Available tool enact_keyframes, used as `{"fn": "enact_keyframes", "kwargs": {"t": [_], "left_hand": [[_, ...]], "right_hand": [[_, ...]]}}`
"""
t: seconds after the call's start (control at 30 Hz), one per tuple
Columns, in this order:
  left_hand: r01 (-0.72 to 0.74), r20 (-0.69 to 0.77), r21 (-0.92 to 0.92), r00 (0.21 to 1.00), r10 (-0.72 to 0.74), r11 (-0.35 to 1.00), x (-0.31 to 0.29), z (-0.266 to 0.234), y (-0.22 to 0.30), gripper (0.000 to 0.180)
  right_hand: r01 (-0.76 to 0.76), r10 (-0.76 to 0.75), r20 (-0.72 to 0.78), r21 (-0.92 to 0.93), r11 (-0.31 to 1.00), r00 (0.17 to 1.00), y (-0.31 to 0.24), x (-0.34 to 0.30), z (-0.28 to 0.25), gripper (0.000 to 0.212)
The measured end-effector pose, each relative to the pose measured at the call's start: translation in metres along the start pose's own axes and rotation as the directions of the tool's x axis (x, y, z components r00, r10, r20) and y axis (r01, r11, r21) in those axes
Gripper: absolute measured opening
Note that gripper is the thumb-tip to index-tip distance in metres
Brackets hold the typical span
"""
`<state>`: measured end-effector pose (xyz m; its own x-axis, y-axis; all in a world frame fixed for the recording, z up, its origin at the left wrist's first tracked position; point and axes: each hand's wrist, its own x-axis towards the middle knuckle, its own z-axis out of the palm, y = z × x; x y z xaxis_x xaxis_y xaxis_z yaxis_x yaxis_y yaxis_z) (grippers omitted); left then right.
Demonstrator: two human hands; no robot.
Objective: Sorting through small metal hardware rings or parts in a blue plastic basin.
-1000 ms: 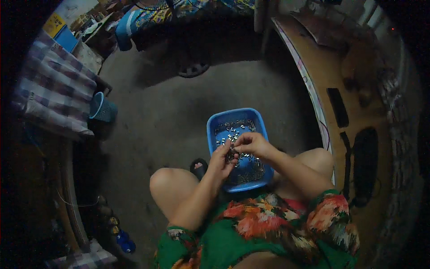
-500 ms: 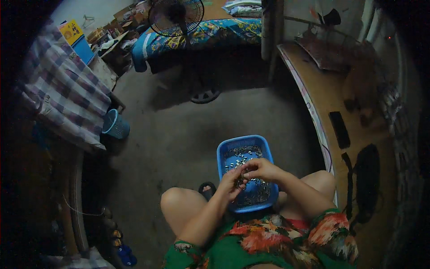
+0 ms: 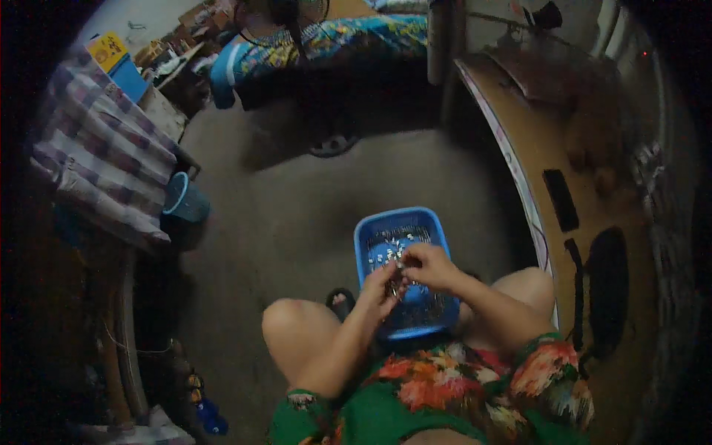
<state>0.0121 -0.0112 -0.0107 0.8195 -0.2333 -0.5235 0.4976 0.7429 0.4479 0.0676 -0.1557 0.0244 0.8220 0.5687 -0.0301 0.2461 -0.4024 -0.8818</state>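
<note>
A blue plastic basket (image 3: 361, 276) with openwork sides rests at my lap, between my knees. Many small shiny metal pieces (image 3: 393, 252) lie scattered in it; blur hides their exact kind. Over the basket, my left hand (image 3: 380, 291) is cupped, its fingers curled round some of these small shiny metal pieces. My right hand (image 3: 432, 268) meets it from the right, thumb and fingertips pinched together close to the left fingertips. Whatever sits in that pinch is too small and blurred to name.
A wooden bench (image 3: 519, 126) curves along the right, with a dark flat object (image 3: 561, 200) on it. To the left stand a blue bin (image 3: 187, 199) and a checked cloth (image 3: 111, 156). A fan (image 3: 291, 15) stands before a bed with a patterned blue cover (image 3: 334, 38).
The whole view has shifted slightly, so the room and basket sit higher in the picture. My right hand has lifted a little off the left, with its fingertips still close to it.
</note>
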Motion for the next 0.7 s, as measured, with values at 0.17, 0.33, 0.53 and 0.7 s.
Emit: {"fn": "enact_keyframes", "kwargs": {"t": [0.17,0.33,0.53,0.7], "left_hand": [[-0.066,-0.007,0.018,0.998,0.067,0.998,0.002,-0.005,0.007,0.026],[-0.034,-0.133,-0.032,0.991,0.029,0.999,-0.001,-0.001,0.009,0.026],[-0.011,-0.07,-0.023,0.997,0.009,1.0,-0.003,-0.004,0.007,0.025],[0.003,-0.009,-0.01,1.0,-0.003,1.0,-0.001,-0.005,0.003,0.023]], "right_hand": [[-0.053,-0.012,0.18,0.352,0.934,0.984,0.01,0.008,-0.001,0.017],[-0.335,0.277,0.189,0.494,0.803,0.942,0.015,0.013,-0.013,0.022],[-0.31,0.223,0.26,0.369,0.876,0.939,0.006,0.009,-0.008,0.018],[-0.231,0.134,0.241,0.439,0.868,0.961,0.028,0.009,0.004,0.018]]}}
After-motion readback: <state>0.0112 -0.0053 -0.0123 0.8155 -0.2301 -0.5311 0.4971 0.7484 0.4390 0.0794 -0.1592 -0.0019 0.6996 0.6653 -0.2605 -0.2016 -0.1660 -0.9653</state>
